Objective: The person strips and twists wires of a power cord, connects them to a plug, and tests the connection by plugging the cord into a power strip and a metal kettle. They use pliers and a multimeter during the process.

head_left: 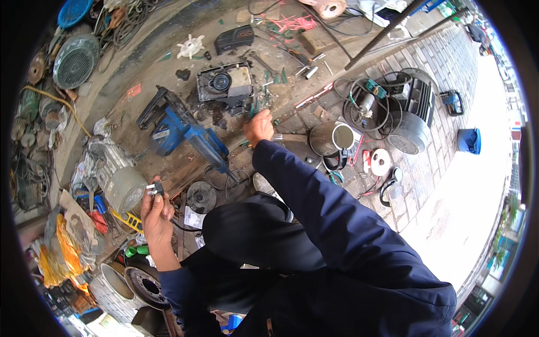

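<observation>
My left hand (158,222) pinches a small black plug (156,189) with metal prongs, held up beside a grey electric motor (126,188). A black cable runs close to that hand. Out in front, my right hand (259,128) is closed at the edge of the concrete step; what its fingers hold, if anything, I cannot make out. Just beyond it lies an opened machine housing (224,84), grey and black with a round part on top. Between my hands a blue power-tool body (182,132) lies on the step.
A white fan wheel (191,46) and a black cover (234,39) lie beyond the housing. On the right are a metal mug (331,139), a large motor (412,112) with coiled cable, and a white spool (380,162). Scrap motors and a wheel rim (147,286) crowd the left.
</observation>
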Tool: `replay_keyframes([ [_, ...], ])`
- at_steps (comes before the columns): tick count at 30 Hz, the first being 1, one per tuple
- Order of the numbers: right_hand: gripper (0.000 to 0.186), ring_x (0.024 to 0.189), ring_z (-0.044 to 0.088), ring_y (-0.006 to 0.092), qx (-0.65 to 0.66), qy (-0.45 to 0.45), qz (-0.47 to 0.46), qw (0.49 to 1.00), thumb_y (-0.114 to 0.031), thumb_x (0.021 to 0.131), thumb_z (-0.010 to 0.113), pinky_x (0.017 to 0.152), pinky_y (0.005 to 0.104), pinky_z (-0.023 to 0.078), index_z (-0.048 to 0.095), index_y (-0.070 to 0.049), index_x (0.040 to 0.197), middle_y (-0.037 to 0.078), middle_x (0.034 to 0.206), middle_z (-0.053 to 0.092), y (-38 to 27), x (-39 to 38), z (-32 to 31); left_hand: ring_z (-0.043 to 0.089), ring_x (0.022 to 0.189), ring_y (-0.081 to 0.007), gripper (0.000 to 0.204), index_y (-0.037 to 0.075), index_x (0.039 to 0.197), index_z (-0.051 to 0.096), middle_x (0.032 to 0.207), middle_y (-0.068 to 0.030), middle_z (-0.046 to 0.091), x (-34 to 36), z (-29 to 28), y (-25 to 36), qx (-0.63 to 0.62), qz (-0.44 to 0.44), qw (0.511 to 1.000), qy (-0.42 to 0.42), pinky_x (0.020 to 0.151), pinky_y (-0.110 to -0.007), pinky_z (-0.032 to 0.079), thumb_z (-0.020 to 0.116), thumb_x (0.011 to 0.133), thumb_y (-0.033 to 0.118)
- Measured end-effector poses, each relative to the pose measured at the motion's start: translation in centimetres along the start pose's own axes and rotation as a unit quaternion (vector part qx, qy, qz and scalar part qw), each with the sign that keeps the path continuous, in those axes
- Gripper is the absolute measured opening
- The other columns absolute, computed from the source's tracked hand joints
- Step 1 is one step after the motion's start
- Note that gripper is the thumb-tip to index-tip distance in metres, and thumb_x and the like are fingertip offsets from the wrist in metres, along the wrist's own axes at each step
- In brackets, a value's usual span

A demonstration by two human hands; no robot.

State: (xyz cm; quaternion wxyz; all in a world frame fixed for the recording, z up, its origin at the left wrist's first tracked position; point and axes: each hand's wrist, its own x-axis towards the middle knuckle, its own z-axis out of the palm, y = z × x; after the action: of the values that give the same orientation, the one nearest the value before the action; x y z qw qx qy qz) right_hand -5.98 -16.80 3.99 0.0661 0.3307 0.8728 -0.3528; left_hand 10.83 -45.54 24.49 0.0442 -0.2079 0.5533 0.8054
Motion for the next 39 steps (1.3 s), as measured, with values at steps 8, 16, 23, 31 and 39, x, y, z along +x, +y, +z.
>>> replay_keyframes([
  [8,0.055,0.106,0.066,0.0495,0.06,-0.062,0.001,0.996,-0.026,0.08,0.072,0.093,0.0527,0.053,0.05,0.004,0.12,0.031,0.12,0.062,1.0,-1.2,-3.9,0.049,0.063,-0.0048,0.05,0.009,0.151,0.05,0.088,-0.001,0.062,0.7,1.8,-0.6,0.003,-0.008,1.0,0.016,0.054,-0.021,0.036,0.064,0.103,0.011],
  [16,0.057,0.113,0.065,0.0503,0.164,-0.145,0.068,0.973,-0.031,0.084,0.067,0.099,0.0503,0.051,0.053,0.011,0.119,0.037,0.118,0.067,2.0,-1.4,-8.1,0.054,0.081,-0.0115,0.058,0.004,0.157,0.039,0.105,-0.01,0.062,1.6,1.5,-1.8,-0.035,-0.045,0.997,-0.059,0.068,-0.026,0.046,0.059,0.102,0.005],
  [23,0.051,0.102,0.067,0.0487,0.288,-0.201,0.004,0.936,-0.024,0.085,0.069,0.09,0.05,0.053,0.05,0.006,0.121,0.035,0.105,0.068,3.9,-6.9,-10.1,0.053,0.089,-0.0149,0.059,0.006,0.156,0.04,0.11,-0.0097,0.06,0.8,-0.1,-3.8,-0.024,-0.079,0.995,-0.056,0.078,-0.028,0.045,0.06,0.1,0.008],
  [31,0.047,0.096,0.067,0.0539,0.26,-0.357,-0.171,0.881,-0.007,0.08,0.065,0.086,0.056,0.054,0.041,0.008,0.118,0.038,0.098,0.067,-1.7,-15.1,-9.7,0.05,0.086,-0.0136,0.045,0.0,0.143,0.05,0.104,-0.0057,0.057,0.3,0.5,-5.1,0.043,-0.089,0.995,-0.027,0.078,-0.027,0.044,0.063,0.101,0.01],
  [39,0.054,0.101,0.069,0.0466,0.225,-0.392,-0.28,0.847,-0.024,0.085,0.067,0.085,0.0498,0.057,0.057,0.013,0.122,0.033,0.11,0.068,-5.9,-19.3,-7.6,0.058,0.116,-0.0228,0.051,-0.001,0.149,0.048,0.131,-0.0128,0.061,0.6,1.5,-2.5,0.067,-0.127,0.988,-0.057,0.102,-0.038,0.046,0.06,0.103,0.016],
])
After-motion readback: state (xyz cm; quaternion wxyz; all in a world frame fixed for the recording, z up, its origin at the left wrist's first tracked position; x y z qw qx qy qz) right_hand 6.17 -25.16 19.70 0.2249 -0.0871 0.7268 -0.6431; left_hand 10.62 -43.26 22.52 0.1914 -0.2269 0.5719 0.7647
